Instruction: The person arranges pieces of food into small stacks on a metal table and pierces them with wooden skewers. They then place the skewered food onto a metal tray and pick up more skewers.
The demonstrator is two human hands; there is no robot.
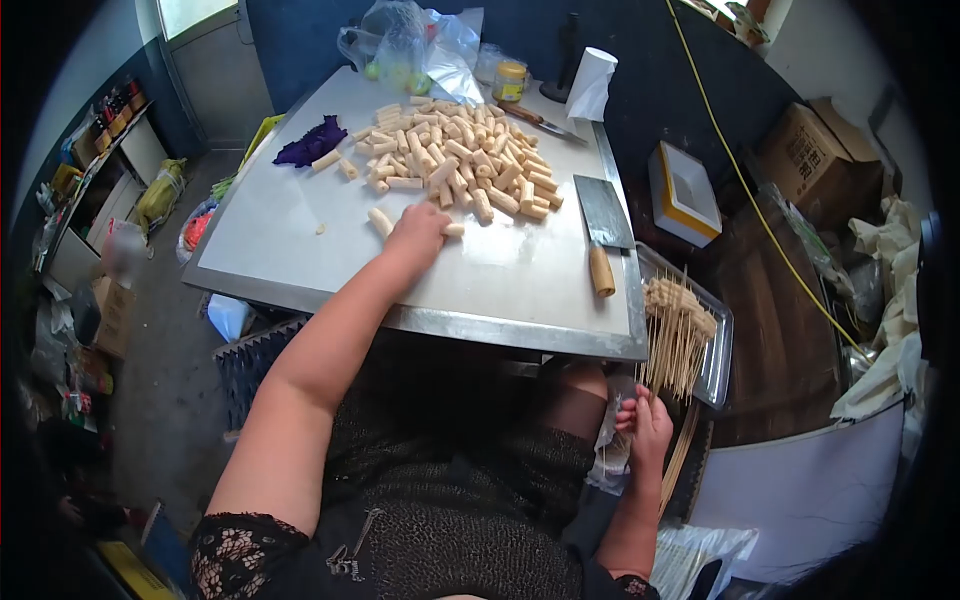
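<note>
your left hand (418,232) lies knuckles up on the steel table (300,215), fingers curled down over a pale cut piece (452,230) whose end pokes out from under the hand on its right side. the fingertips are hidden beneath the hand, so i cannot tell how tightly they grip; it appears to be a loose cupped hold. one loose piece (379,221) lies just left of the hand, touching or nearly so. the main pile of cut pieces (455,160) begins just beyond your fingers and spreads away from you toward the far end of the table. a purple cloth (311,143) sits well beyond the hand and to its left, at the edge of the pile.

your right hand (647,425) is low, below the table's near right corner, fingers pressed together around a thin bundle of bamboo skewers (680,455) that runs down past the wrist. just above that hand, a metal tray (716,365) holds loaded skewers (677,325), their sticks fanning down toward your fingers.

a cleaver (603,225) rests on the table between the two hands, blade pointing away from you, wooden handle near the table edge. a plastic bag (415,45), a jar (510,80) and a paper roll (592,85) stand at the far end, well beyond the pile.
</note>
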